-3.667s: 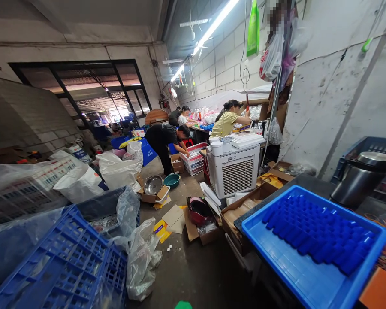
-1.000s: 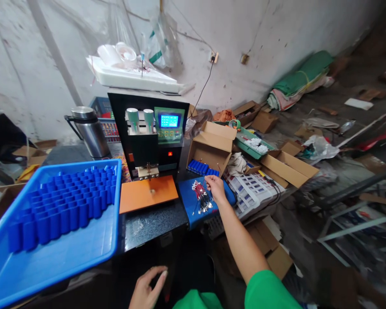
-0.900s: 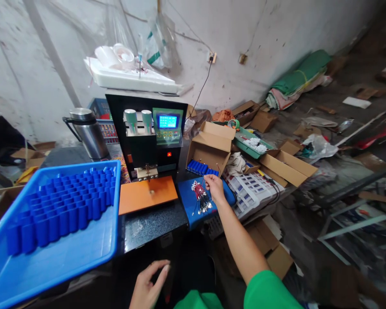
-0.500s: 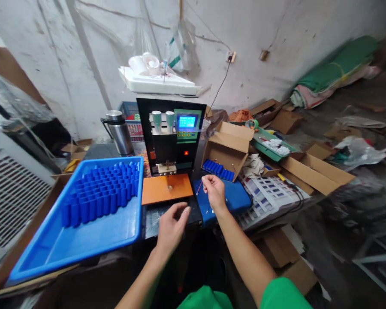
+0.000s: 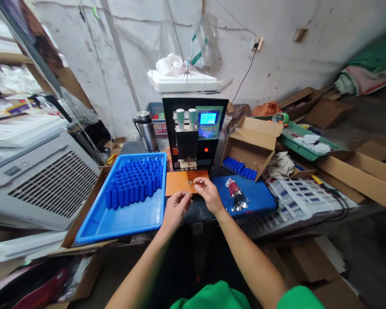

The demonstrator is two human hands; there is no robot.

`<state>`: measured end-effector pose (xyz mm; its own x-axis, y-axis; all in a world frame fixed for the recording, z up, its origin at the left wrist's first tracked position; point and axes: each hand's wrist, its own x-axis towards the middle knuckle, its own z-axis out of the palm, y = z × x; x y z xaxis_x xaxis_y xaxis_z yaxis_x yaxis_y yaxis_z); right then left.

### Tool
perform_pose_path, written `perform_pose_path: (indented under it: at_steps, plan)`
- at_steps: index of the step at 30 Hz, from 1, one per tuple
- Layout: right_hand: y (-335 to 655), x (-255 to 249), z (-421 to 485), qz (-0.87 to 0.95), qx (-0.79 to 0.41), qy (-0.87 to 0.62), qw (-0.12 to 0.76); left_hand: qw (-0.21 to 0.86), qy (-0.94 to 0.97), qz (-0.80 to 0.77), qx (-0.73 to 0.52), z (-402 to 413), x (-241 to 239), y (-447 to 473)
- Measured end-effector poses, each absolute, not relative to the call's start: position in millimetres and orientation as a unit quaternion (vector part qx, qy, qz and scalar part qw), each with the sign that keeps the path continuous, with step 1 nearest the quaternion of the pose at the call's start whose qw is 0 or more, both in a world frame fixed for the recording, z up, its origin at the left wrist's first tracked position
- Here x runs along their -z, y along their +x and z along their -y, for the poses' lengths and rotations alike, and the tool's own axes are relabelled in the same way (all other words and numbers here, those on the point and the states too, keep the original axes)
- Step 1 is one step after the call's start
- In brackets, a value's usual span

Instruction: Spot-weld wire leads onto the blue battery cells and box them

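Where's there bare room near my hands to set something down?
Blue tray, in front of the blue cylinders; blue mat, right of the wire bundle; orange board, left part. Crowded: tray's far end, mat's middle, board's front right by your right hand.

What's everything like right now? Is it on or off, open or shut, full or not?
Machine screen: lit.
Red light: on.
Blue tray: partly filled, blue cylinders standing.
Steel flask: upright, lid on.
Cardboard box: open.
Wires: heaped on the blue pad.
Black plug: plugged in.
Left hand: fingers curled, grip unclear.
Right hand: fingers bent, grip unclear.
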<state>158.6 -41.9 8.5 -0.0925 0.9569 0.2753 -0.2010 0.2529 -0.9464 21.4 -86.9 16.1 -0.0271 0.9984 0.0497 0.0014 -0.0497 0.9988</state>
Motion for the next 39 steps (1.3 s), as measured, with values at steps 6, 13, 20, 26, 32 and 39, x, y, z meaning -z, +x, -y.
perform_pose_path:
  at_steps: [6,13,20,26,32,39]
  plan:
    - [150,-1,56,0.602,-0.537,-0.331,0.489,0.412,0.558,-0.524,-0.495,100,-19,8]
    - [151,3,57,0.607,-0.514,-0.357,0.49,0.296,0.62,-0.581,-0.436,116,-16,-28]
    - [157,19,35,0.538,-0.481,-0.414,0.555,-0.039,0.706,-0.7,-0.1,91,-19,-125]
    - [153,25,34,0.544,-0.469,-0.415,0.558,-0.072,0.721,-0.689,0.003,81,-13,-143]
    - [154,25,32,0.535,-0.481,-0.409,0.561,0.005,0.741,-0.661,-0.122,89,0,-145]
    - [154,24,26,0.503,-0.519,-0.392,0.569,0.092,0.677,-0.702,-0.199,85,-1,-140]
